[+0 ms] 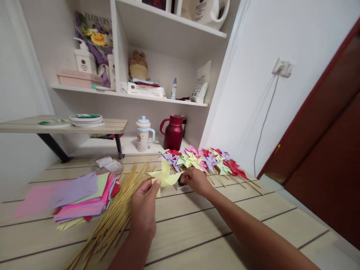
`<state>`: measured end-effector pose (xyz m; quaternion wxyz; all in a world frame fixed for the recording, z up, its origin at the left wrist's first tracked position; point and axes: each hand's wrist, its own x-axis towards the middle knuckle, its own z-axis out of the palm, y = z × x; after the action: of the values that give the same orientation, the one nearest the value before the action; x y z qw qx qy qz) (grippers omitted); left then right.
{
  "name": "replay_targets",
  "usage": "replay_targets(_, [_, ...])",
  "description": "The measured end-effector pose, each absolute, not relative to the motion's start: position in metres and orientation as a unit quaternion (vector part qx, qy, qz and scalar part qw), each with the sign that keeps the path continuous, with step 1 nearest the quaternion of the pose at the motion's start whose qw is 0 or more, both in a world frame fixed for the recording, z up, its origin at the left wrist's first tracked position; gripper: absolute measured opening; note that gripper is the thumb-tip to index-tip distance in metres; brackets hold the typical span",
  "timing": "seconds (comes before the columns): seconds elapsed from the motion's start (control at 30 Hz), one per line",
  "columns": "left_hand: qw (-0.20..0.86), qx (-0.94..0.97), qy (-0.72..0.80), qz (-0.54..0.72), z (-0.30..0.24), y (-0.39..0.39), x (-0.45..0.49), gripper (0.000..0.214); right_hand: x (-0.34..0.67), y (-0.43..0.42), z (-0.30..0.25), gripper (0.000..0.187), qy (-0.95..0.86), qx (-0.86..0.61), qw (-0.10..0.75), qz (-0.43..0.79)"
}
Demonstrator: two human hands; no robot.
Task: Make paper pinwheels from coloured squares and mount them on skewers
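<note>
Between the thumb and fingers of my left hand is a pale yellow paper pinwheel, its blades spread upward and sideways. My right hand is just right of the pinwheel, fingers bent together and pointing down at a small container with something dark in it. What those fingertips pinch is hidden. Behind my right hand lies a group of finished pinwheels on sticks, in red, pink, purple, green and yellow. A bundle of thin wooden sticks lies beside and under my left forearm.
Coloured paper sheets are stacked at the left, near a clear dish of white packets. A small raised shelf holds round coasters. At the back stand a cup and a red jug.
</note>
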<state>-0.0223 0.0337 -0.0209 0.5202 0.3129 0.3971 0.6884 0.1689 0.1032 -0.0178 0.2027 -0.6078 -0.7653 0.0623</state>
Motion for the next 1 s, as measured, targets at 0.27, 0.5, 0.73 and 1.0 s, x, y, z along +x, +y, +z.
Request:
replay_targets(0.27, [0.501, 0.317, 0.419, 0.688, -0.024, 0.035, -0.022, 0.032, 0.174, 0.105, -0.042, 0.018, -0.72, -0.588, 0.319, 0.182])
replay_targets(0.5, [0.49, 0.325, 0.433, 0.683, -0.028, 0.038, -0.023, 0.029, 0.179, 0.109, -0.05, 0.018, -0.689, -0.567, 0.378, 0.248])
replay_targets(0.73, [0.484, 0.332, 0.428, 0.687, -0.03, 0.039, -0.023, 0.028, 0.178, 0.108, -0.056, 0.017, -0.681, -0.577, 0.376, 0.249])
replay_targets(1.0, [0.493, 0.303, 0.44, 0.687, -0.032, 0.041, -0.022, 0.028, 0.18, 0.105, -0.046, 0.018, -0.685, -0.649, 0.289, 0.163])
